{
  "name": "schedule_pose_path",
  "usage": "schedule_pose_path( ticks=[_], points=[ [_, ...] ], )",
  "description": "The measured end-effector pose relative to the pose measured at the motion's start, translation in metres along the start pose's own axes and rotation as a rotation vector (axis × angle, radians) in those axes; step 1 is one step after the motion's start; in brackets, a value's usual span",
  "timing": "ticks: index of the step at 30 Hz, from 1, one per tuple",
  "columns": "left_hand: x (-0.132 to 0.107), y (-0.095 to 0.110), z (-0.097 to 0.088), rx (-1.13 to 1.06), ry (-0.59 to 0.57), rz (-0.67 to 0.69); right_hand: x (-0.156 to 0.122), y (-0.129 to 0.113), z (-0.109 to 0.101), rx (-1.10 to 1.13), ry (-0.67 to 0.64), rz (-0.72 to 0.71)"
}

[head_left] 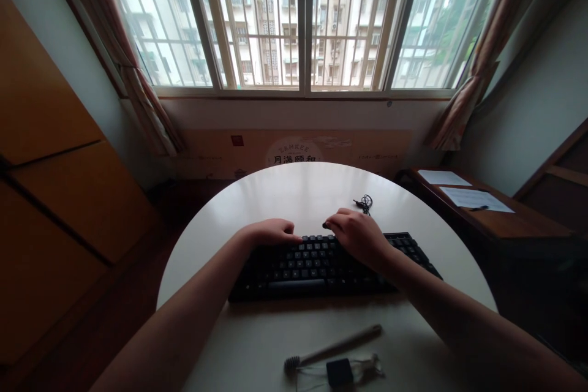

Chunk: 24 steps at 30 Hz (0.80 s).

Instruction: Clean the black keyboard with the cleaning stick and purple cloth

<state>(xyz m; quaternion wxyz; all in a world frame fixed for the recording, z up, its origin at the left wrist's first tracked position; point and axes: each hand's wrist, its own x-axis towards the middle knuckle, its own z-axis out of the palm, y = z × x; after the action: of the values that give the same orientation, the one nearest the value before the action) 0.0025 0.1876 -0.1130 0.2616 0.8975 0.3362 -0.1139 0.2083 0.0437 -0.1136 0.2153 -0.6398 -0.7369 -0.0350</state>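
Note:
A black keyboard [298,266] lies on the round white table, its long front edge towards me. My left hand [272,233] rests at its far left edge, with the fingers curled and the thumb on the top row of keys. Over the right part of the keyboard, my right hand [361,237] pinches a small black piece [326,225] between thumb and fingertips. Whether that piece is a keycap I cannot tell. Just beyond the right hand lies a bundled black cable [365,203]. My forearms cover both ends of the keyboard in part.
Near me on the white table [206,331] lie a grey-handled brush [342,345] and a small black block [339,373] with thin wire loops. A wooden side table [528,226] at right bears papers [478,199] and a pen [479,208]. A barred window stands behind.

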Motion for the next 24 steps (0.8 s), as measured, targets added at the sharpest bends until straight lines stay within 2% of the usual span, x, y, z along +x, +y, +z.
schedule_pose_path(
  ticks=[2,7,10,15,21,24],
  points=[
    [0.003,0.001,-0.005,0.003,-0.065,0.001,0.002,0.0,0.002,0.074,0.043,-0.059],
    [0.007,0.001,-0.011,0.031,-0.128,-0.009,-0.006,-0.004,0.017,0.063,-0.116,-0.242],
    [0.004,0.0,-0.006,0.015,-0.074,0.001,-0.014,-0.004,0.02,0.064,-0.124,-0.257],
    [-0.006,0.001,0.007,0.018,0.086,-0.006,-0.019,-0.002,0.013,0.173,-0.171,-0.24],
    [-0.012,0.004,0.012,0.074,0.184,0.003,-0.02,-0.005,0.011,-0.041,-0.134,-0.233],
    [-0.011,0.002,0.013,0.066,0.204,0.009,-0.023,-0.002,0.009,-0.08,-0.126,-0.218]
  ],
)
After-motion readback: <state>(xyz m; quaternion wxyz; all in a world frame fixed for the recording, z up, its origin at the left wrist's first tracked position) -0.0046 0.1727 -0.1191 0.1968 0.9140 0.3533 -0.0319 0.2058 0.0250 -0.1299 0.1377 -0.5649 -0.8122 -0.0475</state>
